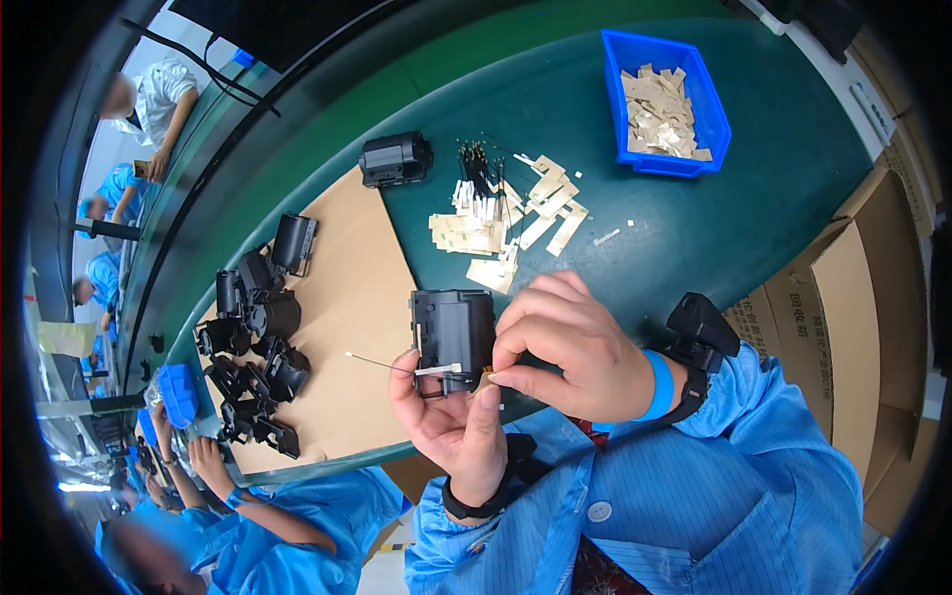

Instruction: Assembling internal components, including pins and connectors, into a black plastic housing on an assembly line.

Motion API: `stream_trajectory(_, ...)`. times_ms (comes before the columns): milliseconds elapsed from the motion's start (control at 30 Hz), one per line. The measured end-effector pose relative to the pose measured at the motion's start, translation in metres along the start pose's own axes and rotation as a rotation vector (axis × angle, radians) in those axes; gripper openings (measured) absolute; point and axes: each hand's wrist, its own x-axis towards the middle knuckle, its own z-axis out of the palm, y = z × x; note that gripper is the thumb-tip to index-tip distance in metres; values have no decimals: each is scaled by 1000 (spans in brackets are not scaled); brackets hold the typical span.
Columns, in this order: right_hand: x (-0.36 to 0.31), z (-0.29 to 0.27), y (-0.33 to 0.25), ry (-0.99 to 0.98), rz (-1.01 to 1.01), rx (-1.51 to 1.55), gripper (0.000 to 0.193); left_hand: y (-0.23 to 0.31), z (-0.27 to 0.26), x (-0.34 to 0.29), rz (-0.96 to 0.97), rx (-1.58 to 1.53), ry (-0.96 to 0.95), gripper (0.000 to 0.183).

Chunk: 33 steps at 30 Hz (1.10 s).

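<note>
My left hand (451,421) cradles a black plastic housing (452,332) from below, thumb pressed near a thin wire with a white tip (382,363) that sticks out to the left. My right hand (565,347) pinches at the housing's right edge with fingertips together, over a small tan strip. Both hands hover above the green bench (694,228), close to my chest.
A blue bin (712,111) of tan strips stands at the far right. Loose tan strips and black wires (506,208) lie mid-bench. Another black housing (395,159) sits beyond a cardboard sheet (357,288) with several black parts (253,337). Cardboard boxes (863,317) stand right; a co-worker's hands (203,456) work at the left.
</note>
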Motion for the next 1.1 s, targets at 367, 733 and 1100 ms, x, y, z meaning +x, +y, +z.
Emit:
stream_trajectory(367,34,-125,41,452,135,-553,5,21,4,2,-245,-259,51,60)
stream_trajectory(733,12,-70,7,109,-100,-244,29,22,15,6,-355,-362,-15,61)
stream_trajectory(1100,5,-17,-2,108,-122,-73,22,12,10,2,-275,-211,-29,63)
